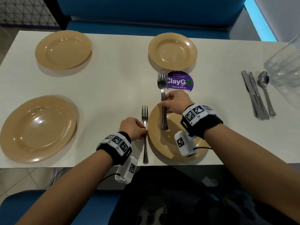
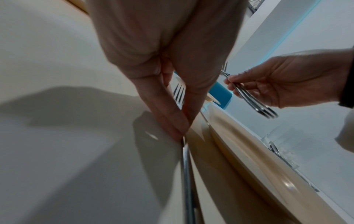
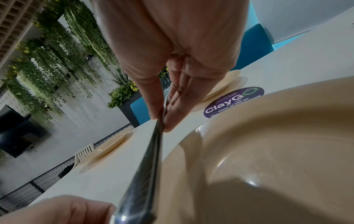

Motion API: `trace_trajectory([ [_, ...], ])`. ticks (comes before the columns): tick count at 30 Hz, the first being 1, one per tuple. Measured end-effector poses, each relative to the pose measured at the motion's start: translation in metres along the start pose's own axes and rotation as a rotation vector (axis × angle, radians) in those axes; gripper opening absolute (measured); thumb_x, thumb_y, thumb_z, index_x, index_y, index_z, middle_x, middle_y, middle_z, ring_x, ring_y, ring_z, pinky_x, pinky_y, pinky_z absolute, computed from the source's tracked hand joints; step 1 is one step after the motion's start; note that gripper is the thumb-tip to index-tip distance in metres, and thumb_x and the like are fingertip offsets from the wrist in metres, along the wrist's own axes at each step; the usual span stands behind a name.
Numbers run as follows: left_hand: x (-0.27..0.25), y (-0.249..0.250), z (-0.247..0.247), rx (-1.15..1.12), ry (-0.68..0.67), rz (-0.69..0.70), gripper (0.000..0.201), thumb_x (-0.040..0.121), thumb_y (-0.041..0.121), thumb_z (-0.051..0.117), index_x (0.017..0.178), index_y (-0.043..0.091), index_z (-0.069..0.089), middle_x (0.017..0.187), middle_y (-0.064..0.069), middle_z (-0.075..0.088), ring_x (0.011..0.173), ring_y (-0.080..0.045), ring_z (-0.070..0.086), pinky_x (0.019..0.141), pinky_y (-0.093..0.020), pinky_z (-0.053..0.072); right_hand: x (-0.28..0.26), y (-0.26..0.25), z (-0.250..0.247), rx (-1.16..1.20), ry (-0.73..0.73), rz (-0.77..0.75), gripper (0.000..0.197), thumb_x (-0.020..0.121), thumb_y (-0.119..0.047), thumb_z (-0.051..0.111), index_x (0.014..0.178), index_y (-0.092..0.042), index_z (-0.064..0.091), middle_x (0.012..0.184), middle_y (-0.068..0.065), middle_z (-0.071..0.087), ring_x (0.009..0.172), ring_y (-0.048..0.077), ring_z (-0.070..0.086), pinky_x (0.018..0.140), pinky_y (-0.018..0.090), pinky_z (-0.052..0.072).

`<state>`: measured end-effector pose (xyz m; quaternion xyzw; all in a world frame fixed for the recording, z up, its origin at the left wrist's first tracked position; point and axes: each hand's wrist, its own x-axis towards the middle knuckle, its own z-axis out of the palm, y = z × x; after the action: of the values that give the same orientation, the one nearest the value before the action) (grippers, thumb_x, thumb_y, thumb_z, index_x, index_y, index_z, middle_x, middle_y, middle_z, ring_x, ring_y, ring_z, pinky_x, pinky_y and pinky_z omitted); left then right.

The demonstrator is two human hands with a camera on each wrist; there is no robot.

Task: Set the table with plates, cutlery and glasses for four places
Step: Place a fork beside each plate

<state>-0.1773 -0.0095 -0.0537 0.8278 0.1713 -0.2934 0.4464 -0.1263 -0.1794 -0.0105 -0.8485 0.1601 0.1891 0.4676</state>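
Down on the white table (image 1: 113, 82), just left of the near tan plate (image 1: 155, 143), a single fork (image 1: 145, 127) lies pinched at mid-handle by the left hand (image 1: 133, 127), while the right hand (image 1: 176, 103) pinches a bundle of forks (image 1: 163, 88) above that plate, knives (image 1: 254, 95) and a spoon (image 1: 264, 88) well apart to the right.

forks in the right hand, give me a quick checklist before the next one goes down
1. Steel fork beside the near-right tan plate lies on the white table, left hand pinching it: ok.
2. Right hand grips the bundle of spare steel forks: ok.
3. Fork count in the bundle: cannot tell.
4. Other three tan plates have forks: not ok.
5. Knives and spoon placed: not ok.
6. Clear glasses placed: not ok.
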Motion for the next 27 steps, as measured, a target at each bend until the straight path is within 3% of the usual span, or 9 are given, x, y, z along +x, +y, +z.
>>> trace_trajectory([
  [5,0.0011,0.0042,-0.0017,0.014,0.016,0.016,0.018,0.077,0.008,0.076,0.072,0.015,0.060,0.070,0.000,0.064,0.058,-0.009,0.064,0.049,-0.015,0.054,-0.0038,0.0007,0.0000,0.013,-0.008,0.001,0.017,0.082,-0.012,0.070,0.097,-0.007,0.063,0.077,0.003,0.062,0.070,0.017,0.067,0.069,0.027,0.059],
  [10,0.0014,0.0039,-0.0043,0.027,0.024,0.023,0.018,0.076,0.009,0.076,0.068,0.015,0.061,0.076,-0.005,0.067,0.074,-0.020,0.071,0.073,-0.032,0.060,-0.0051,0.0021,-0.0008,-0.004,-0.010,0.005,0.020,0.083,-0.013,0.069,0.101,-0.006,0.064,0.079,0.003,0.063,0.077,0.020,0.069,0.074,0.030,0.059],
  [14,0.0026,0.0020,-0.0042,0.032,0.044,0.023,0.020,0.075,0.007,0.077,0.066,0.015,0.061,0.077,-0.007,0.069,0.074,-0.020,0.071,0.075,-0.032,0.060,-0.0056,0.0021,0.0003,-0.006,-0.018,0.007,0.022,0.082,-0.013,0.070,0.103,-0.006,0.063,0.081,0.004,0.064,0.078,0.021,0.070,0.074,0.031,0.060],
  [17,0.0041,0.0016,-0.0027,0.029,0.058,0.026,0.019,0.074,0.008,0.078,0.068,0.017,0.062,0.080,-0.006,0.069,0.073,-0.017,0.069,0.075,-0.030,0.059,-0.0059,0.0012,0.0007,0.008,-0.022,0.008,0.020,0.083,-0.012,0.069,0.101,-0.006,0.063,0.079,0.004,0.063,0.072,0.017,0.068,0.067,0.025,0.058],
  [20,0.0055,0.0017,-0.0039,0.033,0.070,0.026,0.019,0.072,0.009,0.079,0.069,0.018,0.063,0.083,-0.005,0.069,0.080,-0.018,0.070,0.080,-0.032,0.059,-0.0062,0.0008,0.0008,0.020,-0.035,0.008,0.020,0.083,-0.011,0.069,0.101,-0.005,0.063,0.077,0.003,0.062,0.068,0.015,0.066,0.064,0.022,0.057],
  [27,0.0057,-0.0013,-0.0046,0.020,0.064,0.016,0.018,0.073,0.007,0.079,0.070,0.015,0.064,0.083,-0.007,0.070,0.079,-0.020,0.071,0.079,-0.035,0.059,-0.0071,0.0008,-0.0004,0.013,-0.038,0.006,0.016,0.084,-0.011,0.068,0.098,-0.007,0.062,0.077,0.002,0.062,0.068,0.014,0.066,0.060,0.019,0.056],
])
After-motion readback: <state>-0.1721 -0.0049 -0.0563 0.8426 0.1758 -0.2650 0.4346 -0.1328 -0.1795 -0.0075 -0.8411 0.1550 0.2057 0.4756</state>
